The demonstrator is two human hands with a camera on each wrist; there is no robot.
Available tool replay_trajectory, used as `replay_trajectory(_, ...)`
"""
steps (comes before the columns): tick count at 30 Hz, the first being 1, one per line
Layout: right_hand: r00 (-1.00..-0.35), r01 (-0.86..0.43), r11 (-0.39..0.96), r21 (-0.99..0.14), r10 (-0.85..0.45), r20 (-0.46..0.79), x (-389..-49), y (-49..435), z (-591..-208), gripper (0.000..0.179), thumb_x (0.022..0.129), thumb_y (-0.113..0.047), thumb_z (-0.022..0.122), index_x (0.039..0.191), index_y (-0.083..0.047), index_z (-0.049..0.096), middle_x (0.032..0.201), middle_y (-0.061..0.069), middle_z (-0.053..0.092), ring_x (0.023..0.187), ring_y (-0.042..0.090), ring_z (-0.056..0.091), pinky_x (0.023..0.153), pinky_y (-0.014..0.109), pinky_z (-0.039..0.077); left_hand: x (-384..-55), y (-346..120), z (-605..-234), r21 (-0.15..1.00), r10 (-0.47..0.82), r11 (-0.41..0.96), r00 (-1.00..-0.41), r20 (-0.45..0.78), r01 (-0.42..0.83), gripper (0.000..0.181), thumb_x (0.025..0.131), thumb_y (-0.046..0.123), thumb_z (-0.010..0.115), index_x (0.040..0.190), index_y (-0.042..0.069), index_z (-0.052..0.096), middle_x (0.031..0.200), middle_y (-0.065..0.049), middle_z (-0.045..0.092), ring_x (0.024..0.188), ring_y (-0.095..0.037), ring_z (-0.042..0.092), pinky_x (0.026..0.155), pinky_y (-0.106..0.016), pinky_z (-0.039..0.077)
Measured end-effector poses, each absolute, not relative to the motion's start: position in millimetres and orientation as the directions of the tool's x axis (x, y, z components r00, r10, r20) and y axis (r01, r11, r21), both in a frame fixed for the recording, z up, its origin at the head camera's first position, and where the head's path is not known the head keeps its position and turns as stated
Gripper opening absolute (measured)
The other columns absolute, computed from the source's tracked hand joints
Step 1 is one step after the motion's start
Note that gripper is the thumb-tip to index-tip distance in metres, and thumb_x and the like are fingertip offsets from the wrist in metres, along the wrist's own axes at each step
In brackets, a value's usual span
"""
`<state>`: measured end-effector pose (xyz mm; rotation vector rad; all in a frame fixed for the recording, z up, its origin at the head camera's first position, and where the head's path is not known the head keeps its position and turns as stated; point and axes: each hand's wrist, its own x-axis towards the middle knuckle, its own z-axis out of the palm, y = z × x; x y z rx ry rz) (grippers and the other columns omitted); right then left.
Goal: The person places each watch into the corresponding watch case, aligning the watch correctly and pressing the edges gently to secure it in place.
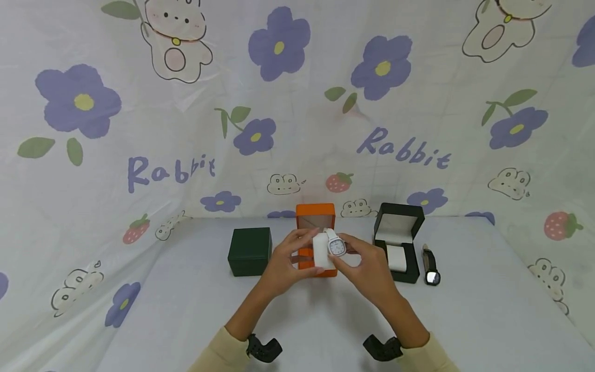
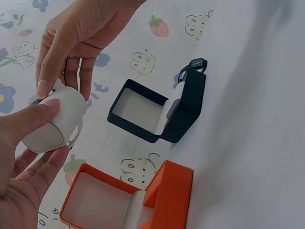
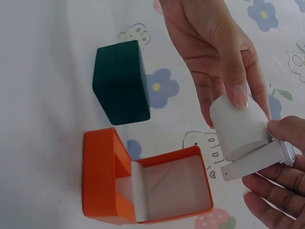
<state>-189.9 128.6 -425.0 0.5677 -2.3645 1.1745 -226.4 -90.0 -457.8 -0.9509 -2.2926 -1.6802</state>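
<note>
In front of the orange box, my left hand grips a white watch cushion between thumb and fingers. My right hand pinches a white watch by its square case, at the cushion's right side. In the right wrist view, the white strap runs along the end of the cushion, with its tip free. Both hands are above the table. The orange box stands open, with no cushion showing inside.
A closed dark green box stands to the left. On the right is an open black box with a white cushion inside. A black-strapped watch lies beside it. Behind the white table hangs a rabbit-print cloth.
</note>
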Motion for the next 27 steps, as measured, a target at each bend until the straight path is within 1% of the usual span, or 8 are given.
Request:
replay_trajectory(3, -0.814, -0.542, 0.567, -0.62, -0.17, 0.556, -189, 127, -424, 0.053, 0.082, -0.014, 0.087, 0.128, 0.003, 0.067, 0.111, 0.013, 0.074, 0.093, 0.024, 0.073, 0.083, 0.042, 0.062, -226, -90, -458, 0.803, 0.39, 0.179, -0.79, 0.473, 0.569, 0.076, 0.084, 0.022, 0.086, 0.15, 0.033, 0.051, 0.143, 0.006, 0.05, 0.125, -0.022, 0.056, 0.09, -0.033, 0.059)
replay_trajectory(5, -0.811, -0.546, 0.575, -0.61, -0.179, 0.557, -188, 127, -423, 0.054, 0.082, -0.013, 0.087, 0.129, 0.003, 0.066, 0.113, 0.014, 0.074, 0.092, 0.024, 0.074, 0.082, 0.04, 0.062, -225, -89, -458, 0.805, 0.382, 0.172, -0.791, 0.477, 0.568, 0.076, 0.083, 0.022, 0.086, 0.15, 0.033, 0.052, 0.142, 0.006, 0.05, 0.124, -0.022, 0.056, 0.089, -0.038, 0.059)
replay_trajectory(10, -0.814, -0.566, 0.568, -0.597, -0.27, 0.515, -187, 133, -420, 0.059, 0.085, -0.011, 0.084, 0.137, 0.002, 0.06, 0.122, 0.015, 0.071, 0.098, 0.026, 0.073, 0.086, 0.041, 0.061, -223, -90, -456, 0.824, 0.367, 0.143, -0.803, 0.47, 0.548, 0.076, 0.082, 0.019, 0.087, 0.15, 0.029, 0.053, 0.142, 0.003, 0.051, 0.121, -0.027, 0.061, 0.088, -0.046, 0.059)
replay_trajectory(12, -0.814, -0.575, 0.555, -0.6, -0.315, 0.489, -187, 136, -418, 0.059, 0.087, -0.009, 0.081, 0.141, 0.0, 0.058, 0.126, 0.014, 0.069, 0.101, 0.027, 0.072, 0.088, 0.042, 0.06, -223, -91, -455, 0.834, 0.362, 0.134, -0.809, 0.462, 0.536, 0.076, 0.082, 0.017, 0.087, 0.149, 0.028, 0.053, 0.141, 0.001, 0.051, 0.12, -0.028, 0.061, 0.087, -0.044, 0.06)
replay_trajectory(15, -0.809, -0.587, 0.531, -0.611, -0.354, 0.47, -189, 140, -417, 0.06, 0.087, -0.001, 0.078, 0.143, -0.002, 0.056, 0.127, 0.013, 0.069, 0.104, 0.027, 0.072, 0.089, 0.041, 0.06, -223, -92, -454, 0.843, 0.356, 0.115, -0.815, 0.458, 0.525, 0.075, 0.082, 0.015, 0.087, 0.149, 0.027, 0.054, 0.139, 0.0, 0.052, 0.12, -0.029, 0.061, 0.086, -0.042, 0.06)
replay_trajectory(21, -0.809, -0.588, 0.497, -0.638, -0.358, 0.467, -192, 143, -416, 0.061, 0.086, 0.003, 0.077, 0.143, -0.004, 0.057, 0.109, 0.006, 0.074, 0.096, 0.02, 0.072, 0.088, 0.039, 0.06, -223, -93, -451, 0.855, 0.351, 0.078, -0.817, 0.457, 0.512, 0.075, 0.081, 0.012, 0.087, 0.147, 0.028, 0.056, 0.139, -0.001, 0.052, 0.12, -0.031, 0.062, 0.087, -0.049, 0.06)
replay_trajectory(24, -0.814, -0.582, 0.495, -0.646, -0.352, 0.463, -193, 144, -415, 0.059, 0.087, 0.002, 0.077, 0.143, -0.005, 0.058, 0.1, 0.002, 0.074, 0.091, 0.015, 0.07, 0.087, 0.036, 0.061, -222, -93, -450, 0.858, 0.348, 0.071, -0.819, 0.457, 0.509, 0.074, 0.081, 0.013, 0.088, 0.146, 0.03, 0.057, 0.139, 0.001, 0.052, 0.12, -0.029, 0.062, 0.087, -0.049, 0.059)
replay_trajectory(27, -0.817, -0.577, 0.483, -0.659, -0.351, 0.458, -194, 144, -415, 0.058, 0.088, 0.002, 0.076, 0.143, -0.006, 0.058, 0.097, 0.0, 0.073, 0.089, 0.013, 0.07, 0.085, 0.035, 0.061, -222, -93, -450, 0.86, 0.344, 0.069, -0.821, 0.456, 0.506, 0.073, 0.081, 0.016, 0.088, 0.145, 0.031, 0.058, 0.139, 0.002, 0.052, 0.12, -0.027, 0.063, 0.087, -0.049, 0.059)
